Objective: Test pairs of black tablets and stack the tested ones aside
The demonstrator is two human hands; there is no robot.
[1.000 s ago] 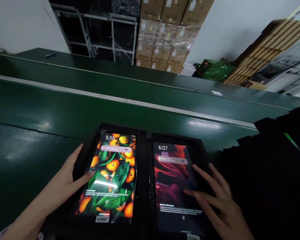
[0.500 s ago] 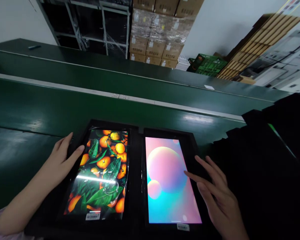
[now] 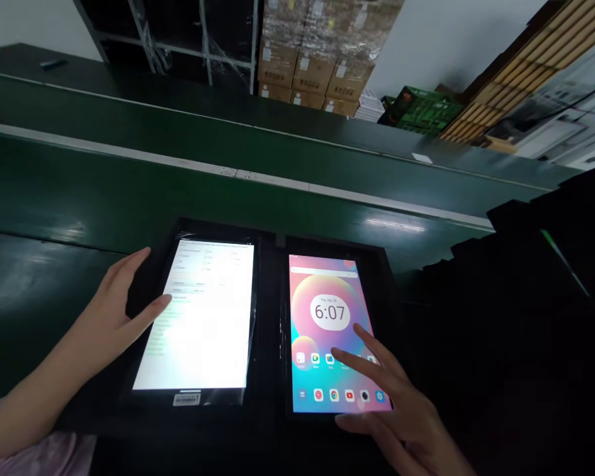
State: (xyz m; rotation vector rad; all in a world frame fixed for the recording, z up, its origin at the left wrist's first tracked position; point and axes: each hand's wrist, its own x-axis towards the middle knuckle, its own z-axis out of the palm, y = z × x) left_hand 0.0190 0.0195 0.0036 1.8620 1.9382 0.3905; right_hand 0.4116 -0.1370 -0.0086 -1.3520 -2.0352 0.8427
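Observation:
Two lit tablets lie side by side in black trays. The left tablet (image 3: 203,317) shows a white page with rows of small text, and a barcode label (image 3: 186,398) sits below its screen. My left hand (image 3: 112,314) rests at its left edge, fingers spread, thumb by the screen's side. On the right tablet (image 3: 322,330) a pink and blue home screen shows a clock reading 6:07 and several app icons. Over its lower right part is my right hand (image 3: 396,396), fingers apart, holding nothing; whether a fingertip touches the glass I cannot tell.
The black tray (image 3: 228,231) edges stand around the tablets on a green bench (image 3: 129,195). A white strip (image 3: 272,180) crosses it. Dark stacked material (image 3: 515,297) rises at the right. Beyond stand wrapped cartons (image 3: 317,66), a green crate (image 3: 424,109) and a metal rack (image 3: 205,53).
The left screen has switched from an orange-fruit picture to a white text page. The right one has gone from plain wallpaper to a home screen. My right hand has moved left over the right tablet.

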